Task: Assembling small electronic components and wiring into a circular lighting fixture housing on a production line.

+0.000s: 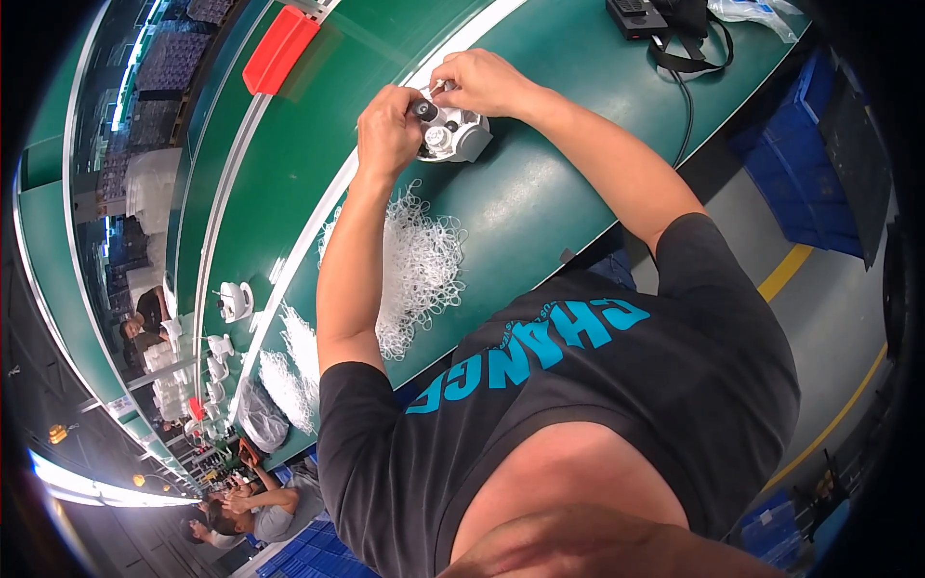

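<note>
On the green tabletop (540, 193) in front of you sits one white-and-grey plastic part (456, 135), and both your hands are on it. Your left hand (387, 130) is clenched around its left side, thumb by the dark round cap on top. Your right hand (482, 82) pinches something small and pale at the part's upper edge; what it is, you can't tell from here. One loose heap of thin white rings (419, 265) lies just below the part, between your forearms, touching your left arm. Further left, two smaller white heaps (289, 371) lie along the tabletop's white edge strip. One red bin (279, 48) rests on the belt above. One black device (641, 14) with its cable sits at the top right, well apart from your hands. There's bare green to the right of the part, up to your right forearm. The tabletop's near edge runs close under your right elbow.
</note>
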### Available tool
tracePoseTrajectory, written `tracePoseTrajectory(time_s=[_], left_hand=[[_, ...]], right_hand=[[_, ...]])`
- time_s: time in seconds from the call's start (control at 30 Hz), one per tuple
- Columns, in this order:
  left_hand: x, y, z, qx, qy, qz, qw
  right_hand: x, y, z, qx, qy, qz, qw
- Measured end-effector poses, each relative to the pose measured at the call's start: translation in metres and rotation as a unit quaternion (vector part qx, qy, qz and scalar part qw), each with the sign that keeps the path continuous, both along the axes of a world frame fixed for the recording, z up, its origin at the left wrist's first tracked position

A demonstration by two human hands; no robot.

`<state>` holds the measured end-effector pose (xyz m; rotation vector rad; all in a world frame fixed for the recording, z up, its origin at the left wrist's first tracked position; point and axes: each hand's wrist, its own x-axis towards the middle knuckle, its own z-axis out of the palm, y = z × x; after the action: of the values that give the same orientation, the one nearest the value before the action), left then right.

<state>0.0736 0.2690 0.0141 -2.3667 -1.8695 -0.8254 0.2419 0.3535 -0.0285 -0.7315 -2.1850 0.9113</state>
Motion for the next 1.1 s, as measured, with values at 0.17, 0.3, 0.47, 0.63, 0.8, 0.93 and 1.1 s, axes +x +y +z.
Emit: tracePoseTrajectory(time_s=[0.17,0.3,0.47,0.63,0.8,0.93,1.1], left_hand=[[-0.006,0.000,0.002,0.024,0.026,0.032,0.999],[-0.009,-0.002,-0.002,0.013,0.023,0.041,0.999],[-0.017,-0.008,-0.006,-0.027,-0.021,0.040,0.999],[-0.039,-0.015,0.000,-0.168,-0.130,0.123,0.969],[-0.044,-0.009,0.004,-0.415,-0.448,0.057,0.790],[-0.062,0.009,0.008,-0.311,-0.526,0.118,0.783],[-0.113,0.070,-0.023,-0.165,-0.663,0.190,0.705]], right_hand=[[-0.004,-0.001,-0.001,0.066,-0.005,-0.015,0.998],[-0.003,-0.002,-0.002,0.058,-0.010,-0.017,0.998],[0.001,0.009,-0.019,-0.018,0.060,0.073,0.995],[-0.003,0.032,-0.015,-0.189,0.255,-0.081,0.945],[-0.007,0.062,-0.051,-0.121,0.210,-0.289,0.926],[-0.014,0.037,-0.044,-0.102,0.154,-0.263,0.947],[-0.009,0.034,-0.049,-0.100,0.075,-0.248,0.961]])
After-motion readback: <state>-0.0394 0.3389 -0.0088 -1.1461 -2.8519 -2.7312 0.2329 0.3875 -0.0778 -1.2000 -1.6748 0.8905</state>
